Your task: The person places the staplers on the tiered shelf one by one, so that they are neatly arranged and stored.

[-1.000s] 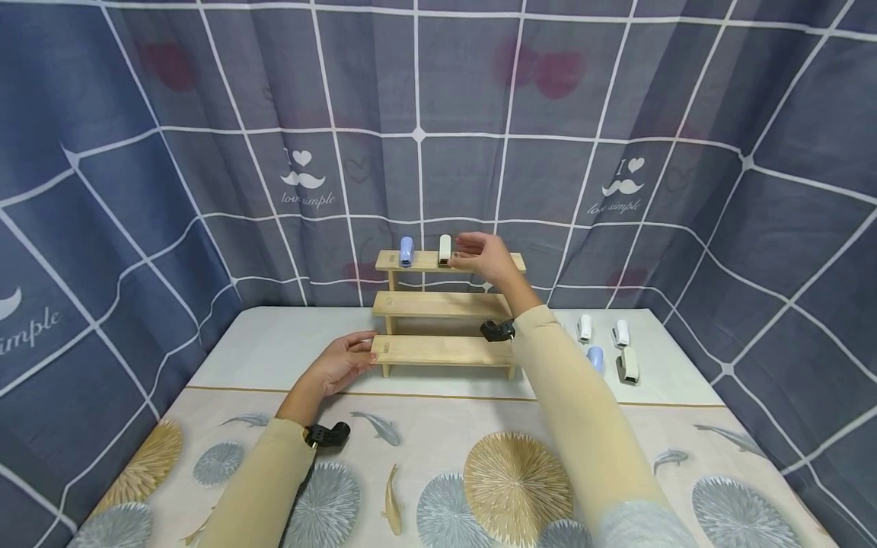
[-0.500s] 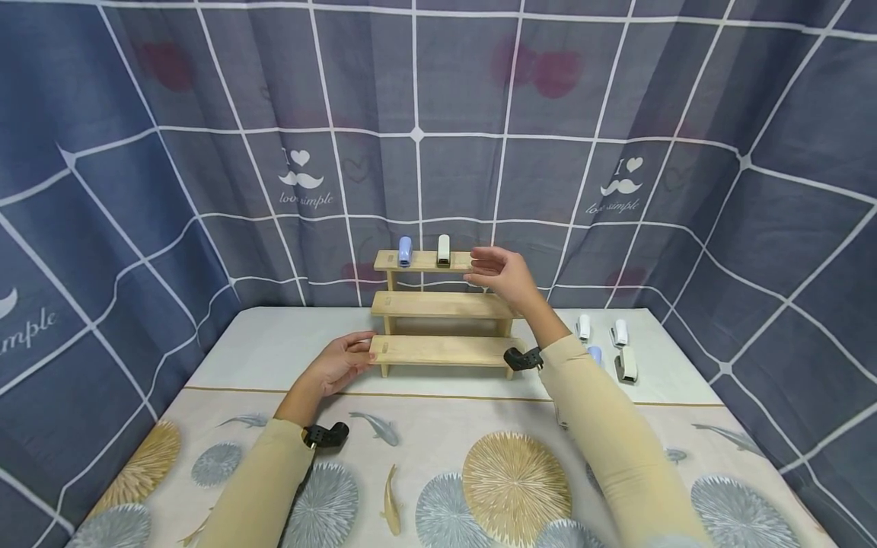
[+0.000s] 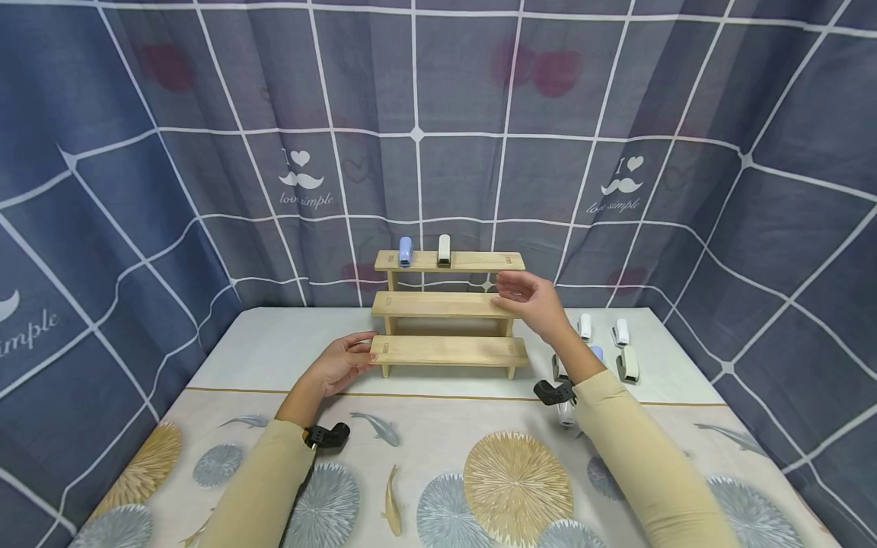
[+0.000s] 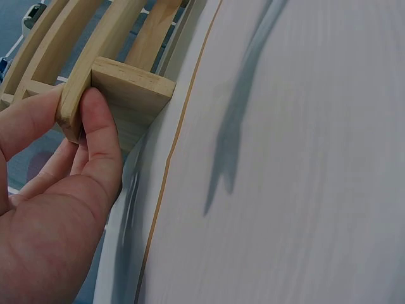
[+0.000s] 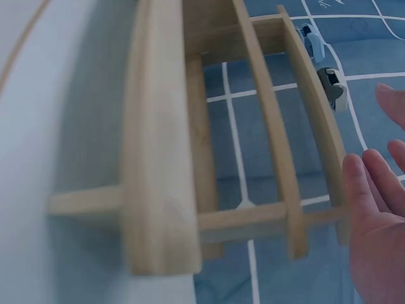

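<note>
A three-step wooden display shelf stands on the table near the curtain. My left hand pinches the left end of its lowest board between thumb and fingers, as the left wrist view shows. On the top step, a blue mini stapler sits at the left, with a cream mini stapler to its right. My right hand is by the right end of the middle step, its fingers loosely extended and holding nothing. In the right wrist view, both the blue stapler and the cream stapler are apart from that hand.
Right of the shelf lie several more mini staplers: white ones, a cream one and a blue one. My right forearm partly covers this group. A grid-patterned curtain encloses the table's back and sides.
My right hand has drawn away from the cream stapler on the top step, moving right and down. The stapler stays where it was. My left hand keeps its grip on the lowest board.
</note>
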{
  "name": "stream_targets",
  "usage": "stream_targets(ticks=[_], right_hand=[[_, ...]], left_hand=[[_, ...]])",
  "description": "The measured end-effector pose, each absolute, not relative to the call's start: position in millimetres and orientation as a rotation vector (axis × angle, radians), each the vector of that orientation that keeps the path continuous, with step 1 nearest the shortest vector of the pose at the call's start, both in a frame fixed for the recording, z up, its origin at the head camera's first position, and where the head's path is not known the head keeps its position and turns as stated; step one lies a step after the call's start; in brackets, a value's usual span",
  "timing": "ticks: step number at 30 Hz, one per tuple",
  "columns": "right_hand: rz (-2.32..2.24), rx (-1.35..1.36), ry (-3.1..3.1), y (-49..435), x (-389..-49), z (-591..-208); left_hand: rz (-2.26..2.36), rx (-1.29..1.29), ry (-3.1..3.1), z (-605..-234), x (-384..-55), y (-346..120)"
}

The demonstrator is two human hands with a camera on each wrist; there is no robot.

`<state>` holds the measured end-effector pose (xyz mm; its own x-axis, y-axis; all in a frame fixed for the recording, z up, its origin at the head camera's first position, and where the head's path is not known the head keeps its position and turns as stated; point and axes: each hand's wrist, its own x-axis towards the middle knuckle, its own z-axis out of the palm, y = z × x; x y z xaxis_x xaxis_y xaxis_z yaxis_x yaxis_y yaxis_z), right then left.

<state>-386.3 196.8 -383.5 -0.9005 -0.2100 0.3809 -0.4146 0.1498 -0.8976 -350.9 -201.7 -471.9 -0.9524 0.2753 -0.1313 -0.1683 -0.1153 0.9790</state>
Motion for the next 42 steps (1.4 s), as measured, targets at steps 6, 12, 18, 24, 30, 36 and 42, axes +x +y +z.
stream_targets(ticks=[6, 12, 18, 24, 30, 36, 42], right_hand=[[1.815, 0.592, -2.255, 215, -373, -399], [1.812, 0.553, -2.246, 230, -358, -406], [1.771, 0.505, -2.288, 243, -345, -415], [1.73, 0.465, -2.314, 255, -332, -426], [1.732, 0.438, -2.302, 265, -319, -437], [1.753, 0.384, -2.32, 273, -308, -445], [1.774, 0.369, -2.335, 281, -297, -452]], left_hand=[[2.142, 0.108, 1.864, -472, -351, -201], [2.131, 0.102, 1.887, -473, -352, -202], [2.14, 0.099, 1.87, -473, -354, -202], [2.147, 0.088, 1.858, -472, -355, -201], [2.14, 0.09, 1.864, -471, -354, -200], [2.131, 0.097, 1.87, -470, -354, -201], [2.14, 0.104, 1.857, -472, -354, -202]])
